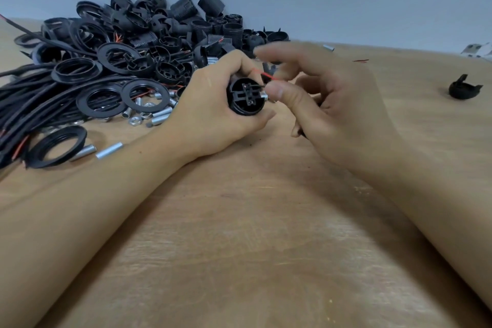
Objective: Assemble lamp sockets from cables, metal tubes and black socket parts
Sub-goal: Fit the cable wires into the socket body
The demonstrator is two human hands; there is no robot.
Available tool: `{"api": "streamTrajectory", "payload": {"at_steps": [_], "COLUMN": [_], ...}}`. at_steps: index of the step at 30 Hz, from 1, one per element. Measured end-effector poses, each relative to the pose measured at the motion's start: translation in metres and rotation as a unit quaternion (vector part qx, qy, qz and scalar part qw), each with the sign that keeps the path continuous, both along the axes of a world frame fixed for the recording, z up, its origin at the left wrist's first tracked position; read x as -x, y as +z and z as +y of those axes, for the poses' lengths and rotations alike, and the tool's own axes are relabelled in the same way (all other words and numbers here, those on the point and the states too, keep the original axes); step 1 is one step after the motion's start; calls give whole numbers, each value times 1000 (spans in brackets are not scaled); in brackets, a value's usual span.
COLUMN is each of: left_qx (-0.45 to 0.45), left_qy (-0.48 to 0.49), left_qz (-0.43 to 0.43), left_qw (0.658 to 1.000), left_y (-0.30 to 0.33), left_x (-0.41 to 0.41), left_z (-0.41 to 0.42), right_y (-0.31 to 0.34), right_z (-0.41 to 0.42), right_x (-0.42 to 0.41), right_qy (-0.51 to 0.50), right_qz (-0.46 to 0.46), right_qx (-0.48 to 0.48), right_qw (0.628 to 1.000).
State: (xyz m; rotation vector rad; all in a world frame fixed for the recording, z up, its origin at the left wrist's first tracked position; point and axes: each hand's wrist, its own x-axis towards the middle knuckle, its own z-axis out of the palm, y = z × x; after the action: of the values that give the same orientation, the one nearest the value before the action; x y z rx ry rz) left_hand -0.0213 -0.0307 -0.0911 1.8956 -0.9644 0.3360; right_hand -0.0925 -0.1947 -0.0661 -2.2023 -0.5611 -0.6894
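My left hand [213, 104] grips a round black socket part [246, 97] with its open terminal side facing me. A red wire [263, 74] and a thin black wire run from the socket toward my right hand [327, 98]. My right thumb and forefinger pinch the wire ends just right of the socket. A short metal tube end [264, 96] shows beside the socket under my right thumb. The cable's far length is hidden behind my right hand.
A heap of black socket parts and rings [149, 34] lies at the back left, with black cables [32, 93] at the far left and loose metal tubes [109, 150] and nuts [134, 120] along its front. A single black cap [462, 88] sits at the right on the wooden table [253, 234].
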Motion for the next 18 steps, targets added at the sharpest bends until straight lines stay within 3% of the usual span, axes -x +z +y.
{"api": "streamTrajectory", "payload": {"at_steps": [9,18], "left_qx": [-7,-28], "left_qy": [-12,-15], "left_qz": [-3,-3], "left_qw": [1000,999], "left_y": [1,1], "left_x": [1,1], "left_z": [-1,0], "right_y": [1,1], "right_z": [-6,-7], "right_x": [0,1], "right_qy": [5,-4], "right_qz": [-25,-7], "right_qx": [92,103], "right_qw": [995,995]}}
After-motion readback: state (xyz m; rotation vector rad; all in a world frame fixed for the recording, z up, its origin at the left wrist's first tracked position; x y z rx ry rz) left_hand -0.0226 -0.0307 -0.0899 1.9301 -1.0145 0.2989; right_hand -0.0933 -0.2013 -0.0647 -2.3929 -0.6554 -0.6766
